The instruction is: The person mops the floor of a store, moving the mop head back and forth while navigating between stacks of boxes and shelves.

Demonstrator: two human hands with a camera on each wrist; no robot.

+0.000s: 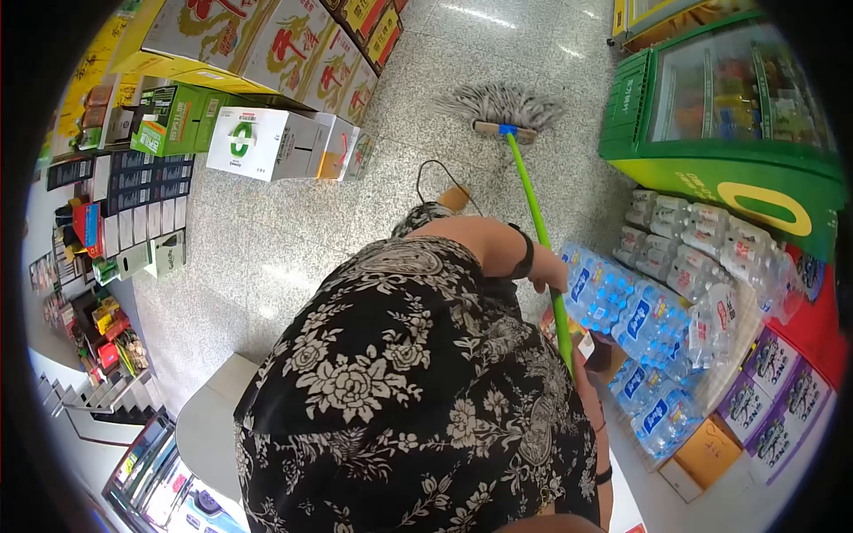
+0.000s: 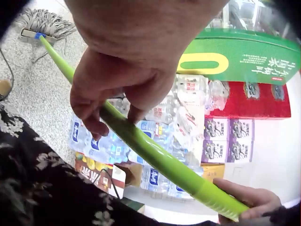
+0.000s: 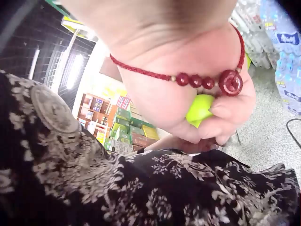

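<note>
A mop with a grey string head point(image 1: 502, 105) lies against the speckled floor at the top of the head view, its green handle point(image 1: 530, 191) slanting back to the person. The left hand point(image 1: 549, 269) holds the handle partway along; in the left wrist view the fingers of this left hand point(image 2: 124, 84) curl round it. Nearer the handle's end is the right hand point(image 1: 583, 369), which grips the green end section point(image 2: 218, 200). In the right wrist view the right hand point(image 3: 174, 101), below a red beaded bracelet, wraps round the green tip point(image 3: 200, 110).
Packs of bottled water point(image 1: 635, 311) stand right of the handle, below a green display fridge point(image 1: 724, 115). Stacked cartons point(image 1: 267, 44) and a white box point(image 1: 267, 144) are at the upper left. A dark loop point(image 1: 435, 178) lies near the body. Speckled floor point(image 1: 258, 231) spreads between.
</note>
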